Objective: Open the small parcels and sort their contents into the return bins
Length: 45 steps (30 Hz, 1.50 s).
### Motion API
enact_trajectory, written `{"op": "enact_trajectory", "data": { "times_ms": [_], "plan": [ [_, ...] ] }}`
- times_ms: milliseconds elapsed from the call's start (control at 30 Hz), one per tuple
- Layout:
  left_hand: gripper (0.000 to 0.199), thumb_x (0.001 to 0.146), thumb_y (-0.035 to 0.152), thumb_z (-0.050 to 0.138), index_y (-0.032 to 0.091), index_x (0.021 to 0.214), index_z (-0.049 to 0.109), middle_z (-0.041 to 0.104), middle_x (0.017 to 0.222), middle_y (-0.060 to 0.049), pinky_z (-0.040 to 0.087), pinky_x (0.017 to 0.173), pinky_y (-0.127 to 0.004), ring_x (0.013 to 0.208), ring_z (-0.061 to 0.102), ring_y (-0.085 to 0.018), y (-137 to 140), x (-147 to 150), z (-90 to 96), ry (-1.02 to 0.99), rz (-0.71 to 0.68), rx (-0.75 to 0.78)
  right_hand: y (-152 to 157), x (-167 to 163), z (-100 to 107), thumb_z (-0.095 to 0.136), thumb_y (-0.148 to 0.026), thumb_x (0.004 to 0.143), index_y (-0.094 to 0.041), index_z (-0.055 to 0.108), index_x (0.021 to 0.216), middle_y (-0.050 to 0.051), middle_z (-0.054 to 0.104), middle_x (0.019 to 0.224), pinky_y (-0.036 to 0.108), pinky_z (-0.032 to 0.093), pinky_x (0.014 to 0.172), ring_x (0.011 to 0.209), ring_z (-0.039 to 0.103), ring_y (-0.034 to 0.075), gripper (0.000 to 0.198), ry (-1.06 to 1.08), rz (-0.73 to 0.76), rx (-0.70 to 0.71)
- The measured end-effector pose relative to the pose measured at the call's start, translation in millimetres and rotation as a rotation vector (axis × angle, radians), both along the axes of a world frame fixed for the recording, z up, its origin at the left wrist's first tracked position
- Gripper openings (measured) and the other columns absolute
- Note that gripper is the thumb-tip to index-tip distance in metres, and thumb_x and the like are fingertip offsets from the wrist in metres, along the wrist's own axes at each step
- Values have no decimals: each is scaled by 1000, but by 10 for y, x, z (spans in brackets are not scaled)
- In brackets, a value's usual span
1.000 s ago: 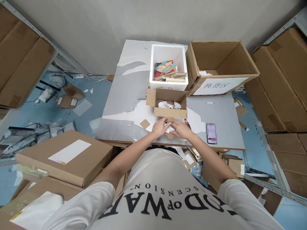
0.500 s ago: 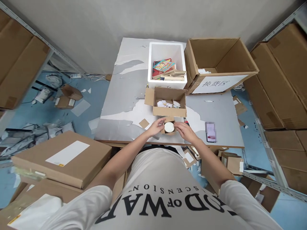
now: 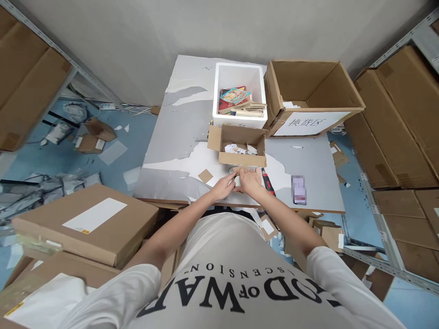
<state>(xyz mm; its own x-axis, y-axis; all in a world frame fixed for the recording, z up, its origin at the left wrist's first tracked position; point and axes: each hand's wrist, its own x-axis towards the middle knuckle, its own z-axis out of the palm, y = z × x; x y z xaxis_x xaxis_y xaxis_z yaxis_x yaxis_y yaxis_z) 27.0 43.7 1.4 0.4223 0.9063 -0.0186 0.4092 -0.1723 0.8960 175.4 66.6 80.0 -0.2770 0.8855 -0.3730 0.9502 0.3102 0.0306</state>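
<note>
My left hand [image 3: 225,184] and my right hand [image 3: 250,179] meet at the near middle of the grey table [image 3: 178,132]. Between them they hold a small cardboard box [image 3: 237,181] with a white round thing inside, mostly hidden under my right palm. Just behind the hands stands a small open carton [image 3: 240,146] with bits of paper in it. A red-handled cutter [image 3: 267,181] lies right of my right hand.
A white foam box [image 3: 240,75] with books stands at the back, a large open carton [image 3: 308,98] with a label to its right. A phone [image 3: 298,189] lies on the table's right. Flat cartons [image 3: 85,224] are stacked at my left; shelves of boxes line both sides.
My right hand has moved over the small box and now covers the white round thing that showed half a second ago. The red-handled cutter has come into view.
</note>
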Motion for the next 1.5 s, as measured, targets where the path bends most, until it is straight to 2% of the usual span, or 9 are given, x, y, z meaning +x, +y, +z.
{"op": "enact_trajectory", "data": {
  "times_ms": [133,233,433,600,767,967,1267,1400,1500],
  "plan": [
    [107,67,47,74,14,151,18,31,152,-18,33,111,-47,138,35,-34,-71,-24,-30,52,-94,59,67,-26,-15,76,-42,65,-11,49,114,15,67,99,42,26,91,97,59,30,64,-21,-10,-81],
    [127,51,47,85,15,151,14,31,152,-21,35,109,-50,138,34,-37,-95,49,-153,82,-55,84,66,-2,-10,74,-40,67,-11,47,117,15,67,98,43,26,92,99,58,31,63,-32,-1,-93],
    [101,66,31,77,16,147,20,44,140,-19,42,104,-48,129,45,-33,-96,261,-353,67,116,131,21,-55,-39,72,-30,65,-11,48,111,16,67,94,41,26,91,95,60,30,54,-43,17,-20],
    [94,69,29,73,13,146,21,47,135,-19,43,101,-47,125,47,-33,-107,314,-369,81,131,147,-11,-69,18,69,-22,63,-12,47,111,15,68,90,38,32,85,86,64,27,54,-68,51,-14],
    [86,72,25,67,15,145,23,51,129,-17,44,98,-47,120,51,-31,-110,351,-356,99,175,126,-36,-7,306,68,-36,69,-17,47,116,15,70,95,37,38,79,88,66,29,55,-33,80,15],
    [93,67,26,73,16,145,24,51,129,-16,45,97,-46,120,51,-32,-94,352,-336,145,187,124,63,108,875,65,-44,70,-19,60,106,16,70,95,33,42,68,86,66,30,44,6,119,18],
    [105,60,39,81,19,145,22,49,134,-17,42,100,-50,123,49,-34,-107,337,-270,161,212,119,279,383,1674,67,-50,68,-20,65,107,8,69,82,37,45,72,81,64,28,49,178,90,231],
    [126,53,58,81,16,149,12,38,143,-24,36,104,-56,131,40,-40,-142,300,-139,156,245,88,371,562,1774,66,-45,70,-21,64,112,5,68,82,42,46,78,84,64,29,49,394,21,333],
    [135,51,71,75,15,151,5,17,154,-26,22,111,-61,142,18,-43,-138,226,-3,76,268,141,427,719,1634,62,-47,72,-22,61,112,4,67,87,42,48,78,83,64,26,47,571,-106,367]
  ]
}}
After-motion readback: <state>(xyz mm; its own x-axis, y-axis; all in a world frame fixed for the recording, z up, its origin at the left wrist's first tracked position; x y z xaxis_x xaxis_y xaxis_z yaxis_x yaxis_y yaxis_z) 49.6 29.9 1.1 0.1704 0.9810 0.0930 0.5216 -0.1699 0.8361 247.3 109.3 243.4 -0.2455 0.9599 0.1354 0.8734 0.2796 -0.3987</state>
